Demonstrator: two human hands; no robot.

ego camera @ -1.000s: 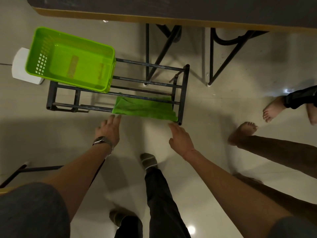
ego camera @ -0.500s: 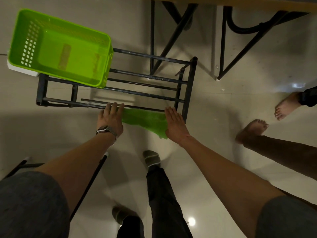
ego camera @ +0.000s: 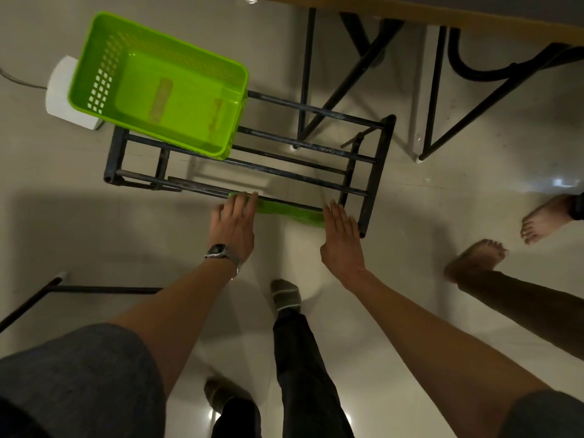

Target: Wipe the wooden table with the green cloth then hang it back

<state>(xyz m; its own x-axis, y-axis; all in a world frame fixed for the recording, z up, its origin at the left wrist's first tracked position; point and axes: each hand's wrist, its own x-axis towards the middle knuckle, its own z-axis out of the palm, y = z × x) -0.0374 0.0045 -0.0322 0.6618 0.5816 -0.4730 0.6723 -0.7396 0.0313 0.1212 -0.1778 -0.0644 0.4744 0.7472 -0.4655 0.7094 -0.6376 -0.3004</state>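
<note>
The cloth (ego camera: 289,213) hangs on the rack's (ego camera: 376,172) front bar; a second ago my hands were short of it, now both are on its ends; left hand (ego camera: 235,222) and right hand (ego camera: 339,235) lie flat, fingers straight, gripping nothing yet (table (ego camera: 442,11) unwiped, I judge); lifting comes next.

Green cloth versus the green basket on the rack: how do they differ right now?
The green cloth hangs from the front rail of the black metal rack, at its right end; the green basket sits on top at the left end. The cloth is soft, draped and mostly hidden between the left hand and right hand; the basket is rigid, perforated and untouched. Both are bright green.
</note>
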